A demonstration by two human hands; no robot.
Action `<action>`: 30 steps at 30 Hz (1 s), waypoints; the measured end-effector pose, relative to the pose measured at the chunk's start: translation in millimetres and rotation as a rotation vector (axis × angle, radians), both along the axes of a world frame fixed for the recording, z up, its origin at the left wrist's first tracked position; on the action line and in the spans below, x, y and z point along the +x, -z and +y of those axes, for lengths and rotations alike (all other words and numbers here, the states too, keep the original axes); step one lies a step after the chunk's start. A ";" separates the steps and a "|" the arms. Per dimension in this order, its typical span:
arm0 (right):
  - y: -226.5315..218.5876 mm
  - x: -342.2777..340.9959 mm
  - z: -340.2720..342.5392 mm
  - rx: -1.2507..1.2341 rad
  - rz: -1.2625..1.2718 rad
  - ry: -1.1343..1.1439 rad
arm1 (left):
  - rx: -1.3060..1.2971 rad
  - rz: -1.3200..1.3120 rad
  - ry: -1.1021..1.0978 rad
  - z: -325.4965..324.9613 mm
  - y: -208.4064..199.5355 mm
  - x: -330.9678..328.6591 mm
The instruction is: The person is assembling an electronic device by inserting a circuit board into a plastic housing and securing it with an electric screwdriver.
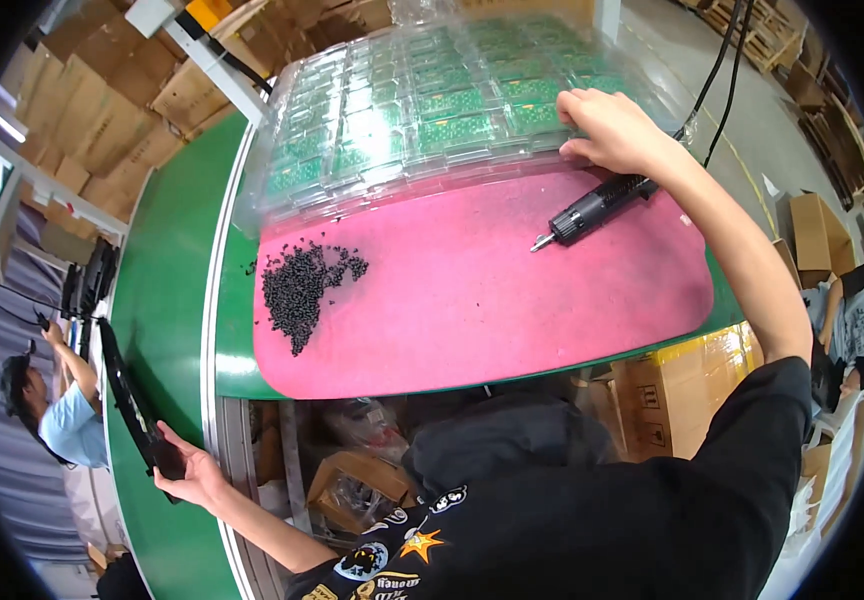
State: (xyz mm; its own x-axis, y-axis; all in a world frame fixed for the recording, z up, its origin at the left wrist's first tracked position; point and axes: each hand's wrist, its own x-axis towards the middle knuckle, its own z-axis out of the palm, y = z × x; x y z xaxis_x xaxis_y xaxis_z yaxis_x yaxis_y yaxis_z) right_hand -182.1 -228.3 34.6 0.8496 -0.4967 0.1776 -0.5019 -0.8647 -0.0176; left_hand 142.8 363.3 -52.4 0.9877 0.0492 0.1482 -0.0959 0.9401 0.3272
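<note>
My left hand (pixel 190 470) is closed on one end of a long, narrow black plastic part (pixel 130 395), held at a slant over the green conveyor belt. Its far end lies up the belt. My right hand (pixel 612 130) reaches over the near right edge of a clear plastic tray (pixel 297 202), thumb and fingers apart. Rows of green circuit boards (pixel 452 130) sit in the tray compartments. Just below that hand, a black electric screwdriver (pixel 597 208) lies on the pink mat (pixel 432 300), its bit pointing left. A heap of small black screws (pixel 297 290) covers the mat's left side.
The green belt (pixel 167 300) runs along the left, behind a metal rail. Across it, a person (pixel 62 410) in light blue handles black parts. Cables hang at the upper right. Cardboard boxes (pixel 92 110) are stacked behind; an open carton (pixel 357 490) stands under the table.
</note>
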 end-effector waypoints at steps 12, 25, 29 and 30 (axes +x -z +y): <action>-80.7 33.0 -23.6 -0.953 -0.284 -0.328 | 0.599 -0.006 0.366 -37.9 -8.9 -22.4; -212.9 -107.4 94.7 -0.942 -1.134 -0.113 | 0.728 -0.322 -0.038 -112.8 -20.6 -63.3; -205.5 -184.5 134.9 -0.492 -1.349 0.074 | 0.684 -0.413 0.126 -184.2 -42.3 -111.3; -187.7 -203.6 122.4 -0.629 -1.477 -0.032 | 0.658 -0.632 0.294 -189.8 -31.3 -98.1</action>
State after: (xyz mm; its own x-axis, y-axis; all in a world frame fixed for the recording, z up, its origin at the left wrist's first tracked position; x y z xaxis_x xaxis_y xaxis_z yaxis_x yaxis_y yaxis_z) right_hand -385.7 -105.9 222.4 -0.2345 -0.0178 0.9719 -0.3510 -0.9308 -0.1018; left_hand 44.7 173.5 -21.1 0.6752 -0.4711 0.5676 -0.2255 0.6008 0.7669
